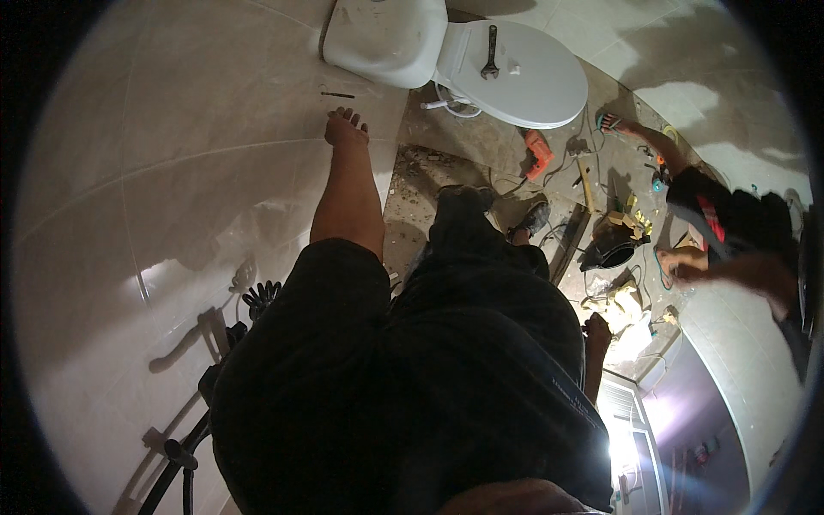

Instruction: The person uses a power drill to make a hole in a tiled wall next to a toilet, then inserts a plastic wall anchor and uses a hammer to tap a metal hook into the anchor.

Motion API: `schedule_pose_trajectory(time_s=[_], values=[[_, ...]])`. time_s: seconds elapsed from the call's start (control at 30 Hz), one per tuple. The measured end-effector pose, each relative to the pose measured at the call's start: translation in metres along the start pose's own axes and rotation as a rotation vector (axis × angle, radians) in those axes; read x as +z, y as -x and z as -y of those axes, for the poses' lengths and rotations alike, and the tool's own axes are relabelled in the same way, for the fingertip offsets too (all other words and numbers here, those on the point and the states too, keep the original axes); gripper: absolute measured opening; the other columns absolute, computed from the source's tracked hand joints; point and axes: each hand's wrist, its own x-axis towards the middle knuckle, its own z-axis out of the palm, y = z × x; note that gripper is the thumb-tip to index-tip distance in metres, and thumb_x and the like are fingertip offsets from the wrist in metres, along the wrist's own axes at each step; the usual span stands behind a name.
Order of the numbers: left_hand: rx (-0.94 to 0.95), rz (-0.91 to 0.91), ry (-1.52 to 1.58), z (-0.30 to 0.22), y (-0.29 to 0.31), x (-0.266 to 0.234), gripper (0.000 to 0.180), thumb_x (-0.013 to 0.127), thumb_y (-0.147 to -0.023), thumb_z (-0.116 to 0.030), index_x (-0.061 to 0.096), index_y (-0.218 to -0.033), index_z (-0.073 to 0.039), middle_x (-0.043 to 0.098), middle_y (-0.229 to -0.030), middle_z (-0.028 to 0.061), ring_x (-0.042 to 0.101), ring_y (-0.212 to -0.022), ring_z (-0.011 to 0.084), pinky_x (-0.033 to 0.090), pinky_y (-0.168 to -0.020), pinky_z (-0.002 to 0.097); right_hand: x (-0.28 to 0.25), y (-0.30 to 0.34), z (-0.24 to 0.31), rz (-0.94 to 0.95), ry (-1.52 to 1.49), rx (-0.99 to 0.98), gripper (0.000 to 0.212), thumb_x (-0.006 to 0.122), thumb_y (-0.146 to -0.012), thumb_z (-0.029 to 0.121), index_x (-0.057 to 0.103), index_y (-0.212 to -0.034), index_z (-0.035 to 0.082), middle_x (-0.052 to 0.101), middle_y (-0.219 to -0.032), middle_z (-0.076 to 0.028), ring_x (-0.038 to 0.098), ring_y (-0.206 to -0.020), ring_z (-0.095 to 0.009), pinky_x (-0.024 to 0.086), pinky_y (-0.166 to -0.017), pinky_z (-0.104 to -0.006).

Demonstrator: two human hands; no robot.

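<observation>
My left hand (347, 127) reaches to the tiled wall with its fingers apart and nothing in it. Just beyond the fingertips, a thin dark rod-like thing (337, 94) shows against the tiles; its kind is unclear. Low at my right side, my right hand (596, 328) is in shadow with its fingers curled, and what they hold, if anything, is hidden. Ahead stands a white toilet with its tank (384, 39) and closed lid (541, 84). An adjustable wrench (491, 56) and a small white piece (515, 69) lie on that lid.
An orange power drill (538, 154), a hammer (587, 183), cables and a black bag (613, 251) lie on the dusty floor. Another person (730, 210) is at the right. A hand shower hose (176, 468) runs by the left wall. A bright doorway (635, 429) opens lower right.
</observation>
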Motion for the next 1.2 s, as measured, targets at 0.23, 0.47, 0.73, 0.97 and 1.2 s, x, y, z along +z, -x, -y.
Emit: schedule_pose_trajectory(time_s=[0.23,0.47,0.73,0.97,1.2], values=[[0.016,0.106,-0.115,-0.035,-0.026,0.014,0.055,0.049,-0.098,-0.051,0.049,-0.139,-0.014,0.052,-0.138,0.0053,0.045,-0.127,0.0254,0.031,-0.101,0.0555,0.004,0.0,-0.032,0.009,-0.037,-0.058,0.034,0.067,-0.095,0.025,0.062,-0.122,0.005,0.063,-0.088,-0.004,0.06,-0.069,-0.014,0.051,-0.056,-0.0279],[-0.12,0.12,-0.139,-0.057,-0.039,0.004,0.047,0.051,-0.098,-0.04,0.05,-0.136,-0.013,0.051,-0.139,0.0018,0.044,-0.132,0.0191,0.034,-0.105,0.0529,-0.011,0.006,-0.025,-0.078,-0.044,0.022,0.036,0.065,-0.093,0.027,0.065,-0.12,0.004,0.065,-0.087,-0.004,0.061,-0.072,-0.014,0.052,-0.061,-0.0289],[-0.188,0.025,-0.312,-0.053,-0.034,0.043,0.044,0.052,-0.097,-0.046,0.057,-0.13,-0.017,0.062,-0.124,-0.0008,0.053,-0.122,0.0191,0.036,-0.097,0.0542,0.008,0.028,-0.041,-0.142,-0.093,0.002,0.037,0.067,-0.093,0.027,0.065,-0.12,0.002,0.067,-0.09,-0.006,0.061,-0.071,-0.014,0.052,-0.06,-0.0294],[-0.299,-0.037,-0.335,-0.055,-0.03,0.046,0.042,0.058,-0.093,-0.049,0.059,-0.119,-0.016,0.062,-0.123,-0.001,0.054,-0.118,0.018,0.036,-0.093,0.0615,0.013,0.033,-0.063,-0.146,-0.112,0.039,0.036,0.066,-0.092,0.028,0.067,-0.117,0.002,0.067,-0.089,-0.005,0.062,-0.071,-0.014,0.052,-0.06,-0.0295],[-0.162,0.211,-0.354,-0.032,-0.019,0.026,0.048,0.047,-0.1,-0.046,0.054,-0.133,-0.013,0.055,-0.141,0.0034,0.051,-0.128,0.021,0.029,-0.105,0.0631,0.014,0.03,-0.068,-0.151,-0.081,0.07,0.036,0.066,-0.091,0.029,0.067,-0.115,0.003,0.067,-0.087,-0.005,0.063,-0.069,-0.015,0.052,-0.059,-0.0307]])
